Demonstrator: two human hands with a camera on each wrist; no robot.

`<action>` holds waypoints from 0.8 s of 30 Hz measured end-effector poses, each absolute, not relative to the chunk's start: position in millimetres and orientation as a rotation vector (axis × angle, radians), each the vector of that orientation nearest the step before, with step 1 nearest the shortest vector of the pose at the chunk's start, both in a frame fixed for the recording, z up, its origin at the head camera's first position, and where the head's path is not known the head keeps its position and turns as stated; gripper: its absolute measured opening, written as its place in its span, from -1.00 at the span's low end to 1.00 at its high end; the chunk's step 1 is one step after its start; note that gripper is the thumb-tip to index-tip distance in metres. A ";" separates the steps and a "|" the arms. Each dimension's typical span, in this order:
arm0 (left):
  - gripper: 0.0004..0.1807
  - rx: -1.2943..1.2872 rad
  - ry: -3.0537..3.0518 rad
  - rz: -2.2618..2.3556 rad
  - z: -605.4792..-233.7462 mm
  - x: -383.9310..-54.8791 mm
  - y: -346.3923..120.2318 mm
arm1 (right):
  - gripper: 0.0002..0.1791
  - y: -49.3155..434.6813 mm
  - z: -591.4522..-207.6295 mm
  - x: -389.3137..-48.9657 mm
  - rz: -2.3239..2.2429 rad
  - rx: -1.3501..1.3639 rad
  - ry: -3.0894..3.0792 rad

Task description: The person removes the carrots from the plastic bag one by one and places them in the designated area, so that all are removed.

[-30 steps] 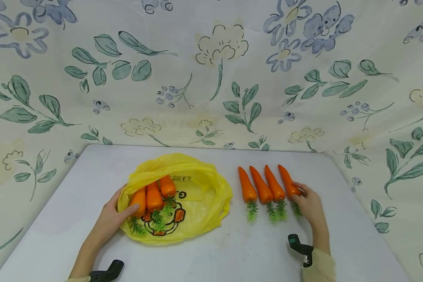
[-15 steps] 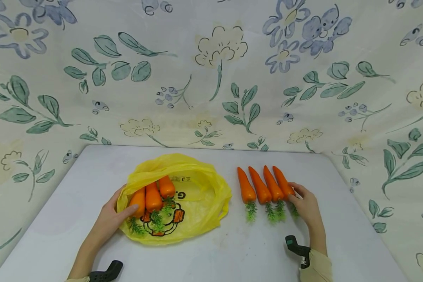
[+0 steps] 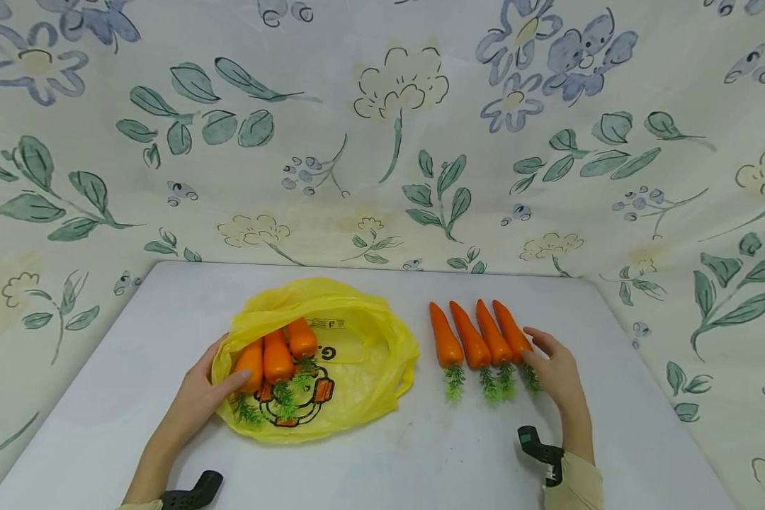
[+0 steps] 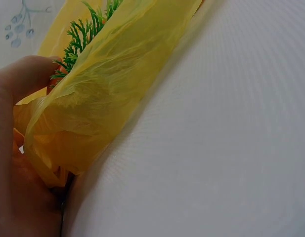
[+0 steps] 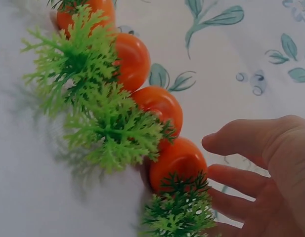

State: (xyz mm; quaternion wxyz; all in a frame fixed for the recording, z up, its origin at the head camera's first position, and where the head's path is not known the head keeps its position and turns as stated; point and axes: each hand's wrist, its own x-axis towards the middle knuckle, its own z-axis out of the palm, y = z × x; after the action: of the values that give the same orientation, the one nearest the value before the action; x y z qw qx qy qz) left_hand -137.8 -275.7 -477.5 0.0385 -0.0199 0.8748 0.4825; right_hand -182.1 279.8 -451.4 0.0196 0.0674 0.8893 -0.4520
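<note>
A yellow plastic bag [image 3: 363,397] lies with its mouth open, and three toy carrots [image 3: 278,358] with green tops rest inside. My left hand [image 3: 207,386] holds the bag's left side, thumb over the leftmost carrot [image 3: 251,361] and the other fingers outside, partly hidden. In the left wrist view, the yellow plastic [image 4: 108,94] sits between thumb and fingers. Right of the bag, several carrots [image 3: 472,336] lie side by side, tips pointing away. My right hand [image 3: 556,368] is beside the rightmost carrot [image 3: 512,333]; in the right wrist view its thumb stands apart from the carrot's orange end [image 5: 177,163].
The white table [image 3: 421,467] has its far edge just behind the bag and carrots. A floral cloth [image 3: 331,156] hangs behind and at both sides. Black wrist devices [image 3: 540,450] are worn on both forearms.
My right hand has shifted the rightmost carrot left against its neighbour, and its thumb and fingers have then spread off it. The left hand and bag stay put.
</note>
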 end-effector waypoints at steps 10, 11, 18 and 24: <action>-0.04 -0.076 2.684 1.469 -477.9 -138.2 -274.9 | -0.46 280.4 -440.0 -178.9 -1.473 0.178 2.752; -0.04 -0.077 2.685 1.468 -477.9 -138.1 -274.8 | -0.46 280.4 -439.1 -178.6 -1.477 0.173 2.752; -0.03 -0.077 2.690 1.460 -476.3 -137.7 -274.3 | -0.46 278.4 -434.3 -176.5 -1.491 0.136 2.757; -0.04 -0.069 2.694 1.462 -476.0 -137.8 -273.9 | -0.44 275.0 -429.4 -176.1 -1.487 0.106 2.751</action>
State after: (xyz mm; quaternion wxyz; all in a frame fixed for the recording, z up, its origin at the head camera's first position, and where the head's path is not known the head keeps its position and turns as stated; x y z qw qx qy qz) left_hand -137.8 -273.9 -476.0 0.0378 -0.0224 0.8781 0.4765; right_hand -176.1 275.0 -429.4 0.0062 0.0339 0.8792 -0.4752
